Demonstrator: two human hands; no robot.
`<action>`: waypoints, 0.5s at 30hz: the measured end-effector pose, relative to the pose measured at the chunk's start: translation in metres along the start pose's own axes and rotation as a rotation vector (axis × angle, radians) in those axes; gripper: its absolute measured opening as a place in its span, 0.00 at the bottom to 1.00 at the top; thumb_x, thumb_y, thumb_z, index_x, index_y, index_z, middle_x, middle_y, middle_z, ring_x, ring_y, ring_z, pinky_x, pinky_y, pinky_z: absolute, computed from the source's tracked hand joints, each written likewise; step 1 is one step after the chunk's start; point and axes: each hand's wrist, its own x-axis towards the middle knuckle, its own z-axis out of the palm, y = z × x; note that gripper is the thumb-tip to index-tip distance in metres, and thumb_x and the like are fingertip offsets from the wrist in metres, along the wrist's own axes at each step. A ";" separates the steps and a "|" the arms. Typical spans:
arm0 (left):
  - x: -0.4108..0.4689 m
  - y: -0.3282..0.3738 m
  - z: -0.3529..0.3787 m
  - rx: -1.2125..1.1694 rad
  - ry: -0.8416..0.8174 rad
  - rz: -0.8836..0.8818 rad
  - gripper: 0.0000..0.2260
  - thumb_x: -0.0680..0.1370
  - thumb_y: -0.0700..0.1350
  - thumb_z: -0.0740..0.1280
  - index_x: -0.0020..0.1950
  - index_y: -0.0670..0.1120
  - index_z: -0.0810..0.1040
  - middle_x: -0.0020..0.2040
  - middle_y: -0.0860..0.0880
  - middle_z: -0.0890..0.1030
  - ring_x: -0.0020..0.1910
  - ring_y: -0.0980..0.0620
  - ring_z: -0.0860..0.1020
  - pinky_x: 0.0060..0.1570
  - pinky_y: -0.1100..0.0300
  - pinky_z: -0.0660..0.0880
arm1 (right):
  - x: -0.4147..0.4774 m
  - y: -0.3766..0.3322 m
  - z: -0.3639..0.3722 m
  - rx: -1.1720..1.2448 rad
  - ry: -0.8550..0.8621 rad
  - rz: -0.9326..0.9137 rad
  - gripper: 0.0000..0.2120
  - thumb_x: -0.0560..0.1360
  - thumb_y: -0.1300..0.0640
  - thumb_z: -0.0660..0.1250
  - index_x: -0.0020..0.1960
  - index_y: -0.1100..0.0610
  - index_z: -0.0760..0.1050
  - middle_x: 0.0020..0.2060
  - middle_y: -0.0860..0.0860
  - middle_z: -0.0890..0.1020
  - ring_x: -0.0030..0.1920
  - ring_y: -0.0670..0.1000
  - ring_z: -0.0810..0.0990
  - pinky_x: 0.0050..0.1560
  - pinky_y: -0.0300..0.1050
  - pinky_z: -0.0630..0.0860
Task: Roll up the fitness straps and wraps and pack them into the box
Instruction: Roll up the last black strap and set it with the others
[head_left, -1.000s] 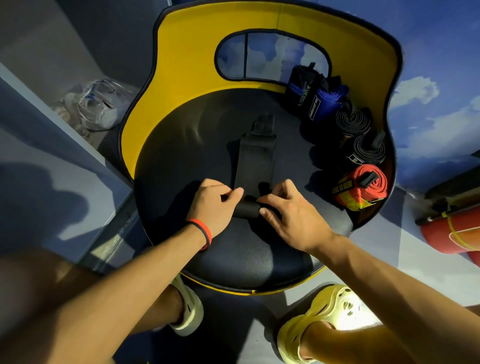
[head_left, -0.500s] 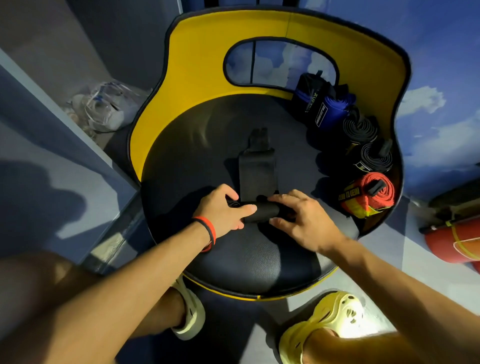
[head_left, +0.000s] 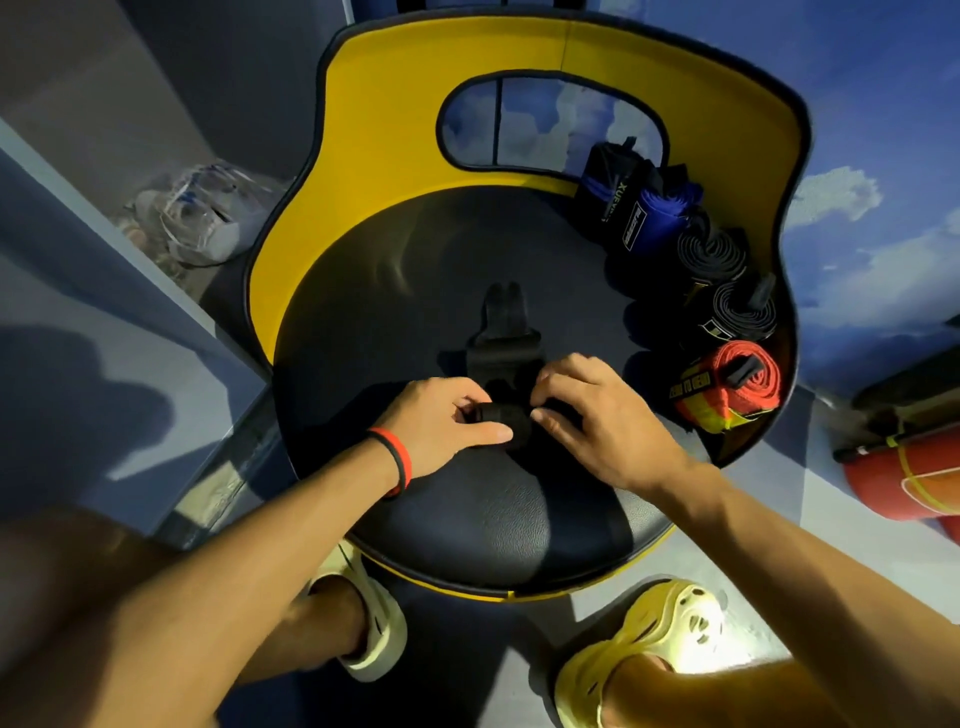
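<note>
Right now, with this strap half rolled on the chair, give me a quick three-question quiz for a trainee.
1. True or false: the black strap is fully rolled up.
2. Of the finished rolls, which lies nearest the seat's front edge? A) red roll B) green roll C) white roll
3. Fill in: the finished rolls line the seat's ___ side.
Key: 1 false, a flat length remains. 2 A. 3 right.
</note>
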 end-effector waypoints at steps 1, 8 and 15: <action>0.001 0.001 0.001 -0.011 0.020 -0.027 0.15 0.69 0.57 0.78 0.49 0.52 0.80 0.40 0.52 0.84 0.40 0.56 0.82 0.45 0.56 0.80 | 0.000 0.001 -0.003 -0.031 -0.053 -0.022 0.19 0.77 0.40 0.69 0.61 0.51 0.75 0.55 0.47 0.77 0.54 0.53 0.76 0.57 0.50 0.75; 0.001 0.003 0.002 0.101 0.096 -0.087 0.28 0.73 0.64 0.71 0.29 0.44 0.66 0.25 0.48 0.67 0.26 0.51 0.67 0.31 0.56 0.65 | -0.004 0.002 0.002 0.097 -0.126 0.105 0.27 0.69 0.44 0.79 0.66 0.47 0.76 0.55 0.44 0.68 0.53 0.47 0.75 0.54 0.47 0.76; 0.016 0.005 -0.005 -0.119 0.172 -0.223 0.24 0.70 0.63 0.74 0.42 0.40 0.81 0.37 0.42 0.83 0.38 0.43 0.82 0.44 0.50 0.81 | 0.006 0.003 -0.007 0.117 -0.320 0.138 0.29 0.69 0.43 0.78 0.68 0.46 0.77 0.53 0.41 0.71 0.55 0.46 0.74 0.59 0.50 0.74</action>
